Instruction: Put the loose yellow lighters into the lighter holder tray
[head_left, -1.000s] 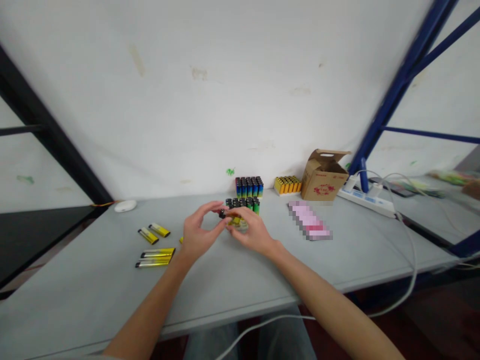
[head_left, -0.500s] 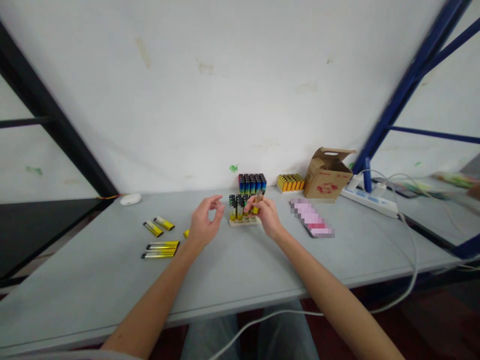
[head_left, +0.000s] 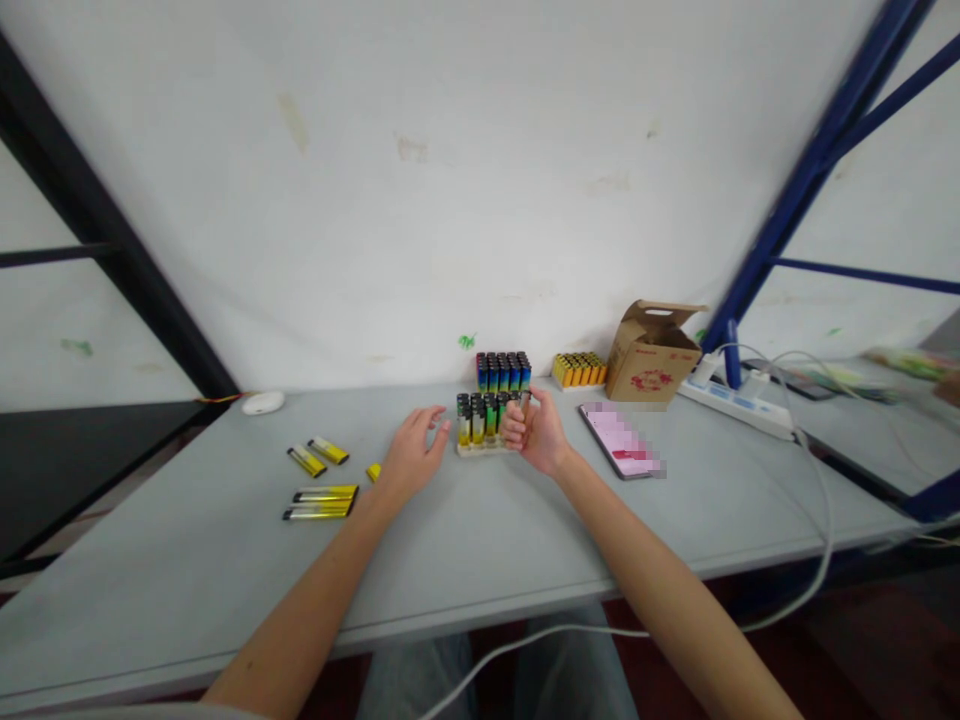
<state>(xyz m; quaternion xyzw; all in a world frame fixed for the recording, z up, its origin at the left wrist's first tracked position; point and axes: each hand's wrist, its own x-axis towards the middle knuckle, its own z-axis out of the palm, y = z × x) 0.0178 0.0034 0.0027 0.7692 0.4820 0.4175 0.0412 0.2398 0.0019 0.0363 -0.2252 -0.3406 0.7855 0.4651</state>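
My left hand (head_left: 418, 447) hovers over the table, left of a pale tray (head_left: 480, 451), with fingers apart and nothing in it. Its fingertips do not touch the tray. Beside the tray's right side, my right hand (head_left: 534, 432) has its fingers curled around a slim lighter (head_left: 525, 402), which is mostly hidden. Upright lighters (head_left: 478, 425) with black tops and yellow or green bodies stand in the tray. Several yellow-and-silver lighters (head_left: 321, 502) lie to the left, and part of another yellow one (head_left: 373, 471) shows beside my left forearm.
Behind the tray stands a block of blue lighters (head_left: 503, 374), with a tray of yellow ones (head_left: 580, 370) to its right. Further right are an open cardboard box (head_left: 651, 370), a phone (head_left: 619, 440) and a power strip (head_left: 739, 408). A white case (head_left: 263, 403) lies back left.
My right hand has turned and curled its fingers, so the lighter shows less. My left hand has shifted slightly down and its fingers have spread.
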